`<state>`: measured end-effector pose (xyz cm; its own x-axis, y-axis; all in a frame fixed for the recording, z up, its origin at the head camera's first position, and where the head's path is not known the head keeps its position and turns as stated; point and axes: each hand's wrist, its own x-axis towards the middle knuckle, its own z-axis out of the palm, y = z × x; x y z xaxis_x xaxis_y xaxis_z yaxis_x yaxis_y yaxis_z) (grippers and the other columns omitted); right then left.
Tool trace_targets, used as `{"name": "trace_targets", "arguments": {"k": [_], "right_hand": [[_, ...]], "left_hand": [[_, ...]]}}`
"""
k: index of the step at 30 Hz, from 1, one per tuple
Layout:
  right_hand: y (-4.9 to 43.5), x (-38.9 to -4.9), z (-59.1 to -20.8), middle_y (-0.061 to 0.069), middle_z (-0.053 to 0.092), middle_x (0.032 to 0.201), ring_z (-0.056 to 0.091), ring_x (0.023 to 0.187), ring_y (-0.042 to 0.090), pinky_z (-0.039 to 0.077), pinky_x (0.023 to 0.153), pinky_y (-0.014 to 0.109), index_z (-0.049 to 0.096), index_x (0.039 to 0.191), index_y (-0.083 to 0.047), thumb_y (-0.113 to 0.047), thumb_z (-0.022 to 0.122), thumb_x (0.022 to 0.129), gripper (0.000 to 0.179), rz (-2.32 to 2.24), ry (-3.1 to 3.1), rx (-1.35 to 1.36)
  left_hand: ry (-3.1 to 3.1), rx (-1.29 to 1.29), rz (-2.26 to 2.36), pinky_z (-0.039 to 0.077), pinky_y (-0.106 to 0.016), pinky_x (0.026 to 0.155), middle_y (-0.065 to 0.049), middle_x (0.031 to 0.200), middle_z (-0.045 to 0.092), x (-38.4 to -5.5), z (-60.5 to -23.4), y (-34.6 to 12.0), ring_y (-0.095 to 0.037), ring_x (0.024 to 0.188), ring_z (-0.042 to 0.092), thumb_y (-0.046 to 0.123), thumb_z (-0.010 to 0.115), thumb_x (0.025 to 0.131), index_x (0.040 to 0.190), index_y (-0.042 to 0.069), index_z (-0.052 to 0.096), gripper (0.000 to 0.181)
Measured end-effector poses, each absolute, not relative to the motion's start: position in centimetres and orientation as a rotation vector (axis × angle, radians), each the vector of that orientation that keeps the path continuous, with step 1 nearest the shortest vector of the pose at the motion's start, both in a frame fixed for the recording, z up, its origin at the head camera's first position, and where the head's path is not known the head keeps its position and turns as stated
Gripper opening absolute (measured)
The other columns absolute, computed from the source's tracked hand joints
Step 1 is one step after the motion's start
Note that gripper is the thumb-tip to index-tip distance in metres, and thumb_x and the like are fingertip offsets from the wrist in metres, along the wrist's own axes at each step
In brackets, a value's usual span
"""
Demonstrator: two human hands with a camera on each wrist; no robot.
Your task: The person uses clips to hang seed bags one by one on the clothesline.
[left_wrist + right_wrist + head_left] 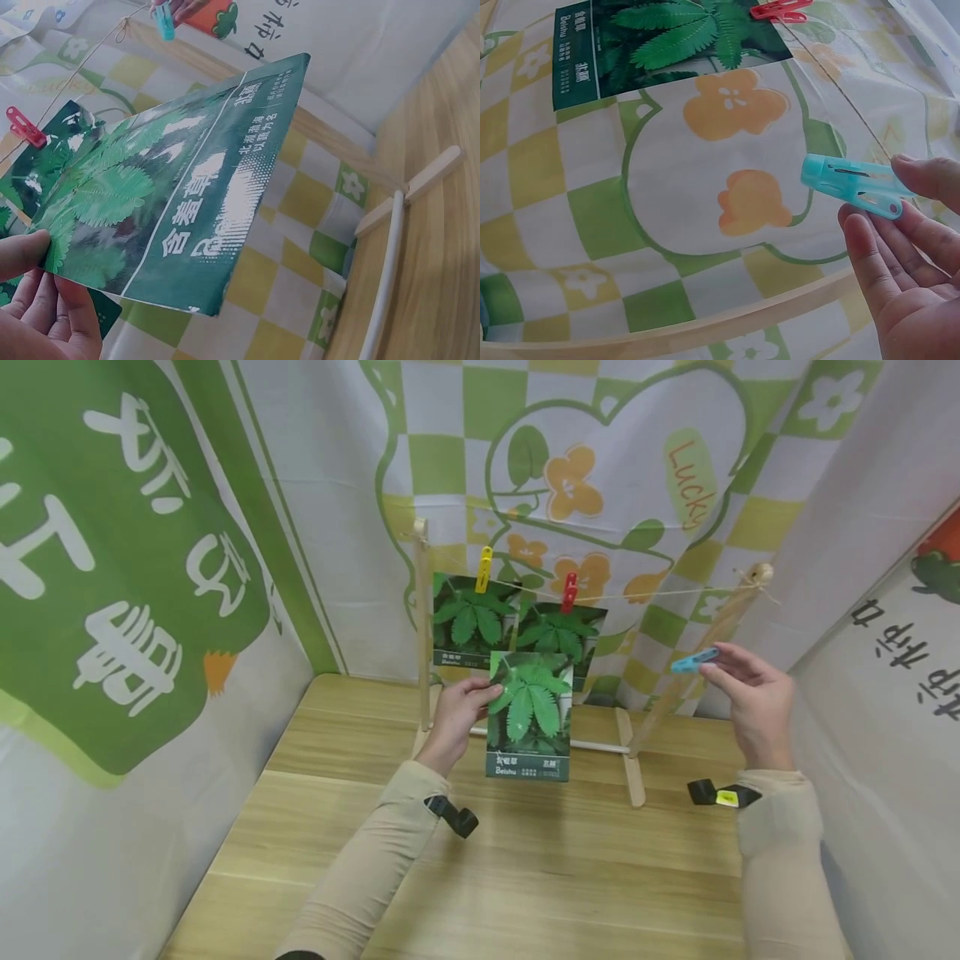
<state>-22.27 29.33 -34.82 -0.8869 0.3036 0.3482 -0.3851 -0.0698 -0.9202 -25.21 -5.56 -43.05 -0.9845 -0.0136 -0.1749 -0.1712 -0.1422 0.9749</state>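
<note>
My left hand (457, 720) pinches a green seed packet (528, 718) by its left edge, between thumb and fingers; leaves are printed on its front. Off to the right, my right hand (756, 700) holds a light-blue clothespin (693, 661) between thumb and fingers. In the right wrist view the clothespin (851, 180) points away from the fingertips, with nothing in its mouth. Behind the held packet, a yellow clothespin (483, 569) and a red clothespin (569, 592) each fix a similar packet to a string (660, 593). The held packet partly covers the right hanging one.
The string runs between two wooden posts, left (422, 627) and right (693, 647), joined low by a white rod (600, 746). They stand on a wood-grain table (600, 877). A checkered curtain (438, 464) hangs behind; printed cloths flank both sides.
</note>
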Motion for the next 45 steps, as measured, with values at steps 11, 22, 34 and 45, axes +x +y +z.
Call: {"name": "trace_targets", "arguments": {"k": [11,22,34,45], "right_hand": [[29.6,-22.3,-32.6,0.005,0.076,0.089,0.071,0.079,0.012,0.058,0.074,0.017,0.067,0.107,0.013,0.011,0.076,0.076,0.032,2.01,-1.755,0.221],[29.4,-22.9,-30.6,0.001,0.076,0.087,0.07,0.078,0.009,0.056,0.073,0.014,0.066,0.107,0.014,0.008,0.078,0.075,0.035,1.851,-1.868,0.214],[28.3,-24.3,-28.1,-0.005,0.076,0.088,0.07,0.077,0.005,0.056,0.072,0.013,0.067,0.108,0.013,0.006,0.079,0.075,0.035,1.635,-2.009,0.311],[27.9,-25.9,-26.3,-0.024,0.071,0.083,0.066,0.074,-0.008,0.053,0.069,0.007,0.068,0.099,0.017,0.014,0.074,0.076,0.023,1.229,-2.052,0.5]], "left_hand": [[2.014,-0.18,2.285,0.055,-0.027,0.084,-0.006,0.106,0.069,-25.1,-42.2,-5.0,-0.009,0.082,0.062,0.019,0.072,0.088,0.115,0.004,0.067,0.032],[1.965,-0.109,2.298,0.054,-0.023,0.081,-0.011,0.111,0.07,-25.4,-41.7,-3.7,-0.007,0.086,0.063,0.017,0.07,0.09,0.119,0.001,0.063,0.033],[1.974,-0.084,2.384,0.052,-0.021,0.072,-0.014,0.107,0.072,-26.2,-41.7,-1.4,-0.006,0.079,0.061,0.014,0.071,0.089,0.112,0.0,0.065,0.027],[1.966,-0.034,2.368,0.052,-0.02,0.071,-0.014,0.112,0.071,-26.5,-41.5,-0.2,-0.006,0.081,0.062,0.015,0.071,0.089,0.116,0.001,0.065,0.031]]}}
